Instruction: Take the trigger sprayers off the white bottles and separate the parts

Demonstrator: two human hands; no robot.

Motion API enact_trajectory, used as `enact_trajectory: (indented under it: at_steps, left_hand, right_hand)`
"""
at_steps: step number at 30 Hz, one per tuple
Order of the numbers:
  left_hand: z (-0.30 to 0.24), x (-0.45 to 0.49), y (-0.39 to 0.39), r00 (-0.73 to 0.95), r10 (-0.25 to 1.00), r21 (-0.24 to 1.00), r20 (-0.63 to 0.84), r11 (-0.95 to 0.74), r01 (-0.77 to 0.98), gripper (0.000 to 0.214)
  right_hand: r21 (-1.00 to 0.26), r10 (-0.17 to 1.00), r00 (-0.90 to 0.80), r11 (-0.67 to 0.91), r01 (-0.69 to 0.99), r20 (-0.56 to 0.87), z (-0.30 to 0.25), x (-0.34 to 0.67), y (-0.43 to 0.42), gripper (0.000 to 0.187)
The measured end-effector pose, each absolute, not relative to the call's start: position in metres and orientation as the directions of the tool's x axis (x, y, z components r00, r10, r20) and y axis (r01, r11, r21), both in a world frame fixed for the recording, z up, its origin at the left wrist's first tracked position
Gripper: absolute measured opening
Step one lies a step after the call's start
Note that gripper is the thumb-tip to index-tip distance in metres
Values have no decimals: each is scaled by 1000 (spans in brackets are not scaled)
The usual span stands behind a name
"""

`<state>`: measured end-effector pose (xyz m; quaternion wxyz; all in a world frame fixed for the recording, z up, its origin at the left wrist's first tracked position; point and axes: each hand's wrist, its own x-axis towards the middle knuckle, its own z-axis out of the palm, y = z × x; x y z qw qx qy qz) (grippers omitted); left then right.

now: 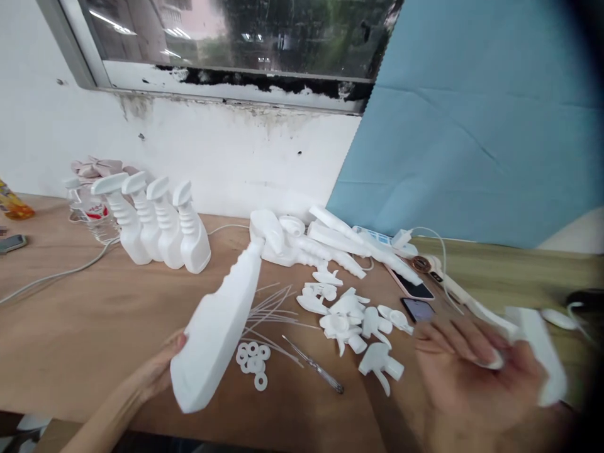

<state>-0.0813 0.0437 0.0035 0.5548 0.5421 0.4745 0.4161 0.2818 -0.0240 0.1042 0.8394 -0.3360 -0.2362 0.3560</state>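
My left hand [165,362] is closed around the lower part of a white plastic spray bottle [217,333]. The bottle is tilted, its narrow neck pointing up and away, with no trigger head on it. At the right, my right hand [476,371] is raised and blurred, palm up, its fingers curled over a small white piece [493,360] whose kind I cannot make out. Loose white trigger spray heads [342,318] lie in a pile left of that hand. Between the hands are white ring washers [253,365], thin clear tubes [276,308] and a screwdriver [314,365].
Several spray bottles with heads [165,229] stand upright at the back left, beside a clear plastic bottle [97,214]. Headless bottles [325,242] lie heaped by the wall. Phones [418,309], cables and a white block-like object [542,358] are at the right.
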Motion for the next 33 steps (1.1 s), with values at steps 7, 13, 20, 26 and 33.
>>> enact_trajectory:
  at_steps: [7,13,20,26,33]
  left_hand:
    - [9,-69,69,199,975,992,99,-113,61,38]
    - [-7,-56,70,244,916,946,318,-324,-17,35]
    - [-10,-50,79,97,962,960,254,-263,98,38]
    - [-17,-26,113,28,957,923,287,-285,258,37]
    - [-14,8,165,-3,882,800,472,-427,422,40]
  right_hand:
    - [-391,948,311,263,-882,-65,75,256,-8,22]
    - [-271,977,197,168,-948,-86,66,249,-8,19]
    - [-258,989,90,57,-964,-119,63,244,-6,19]
    - [-13,993,-76,-77,-997,-90,62,238,-7,20]
    - [16,988,-113,-112,-994,-108,62,238,-9,18]
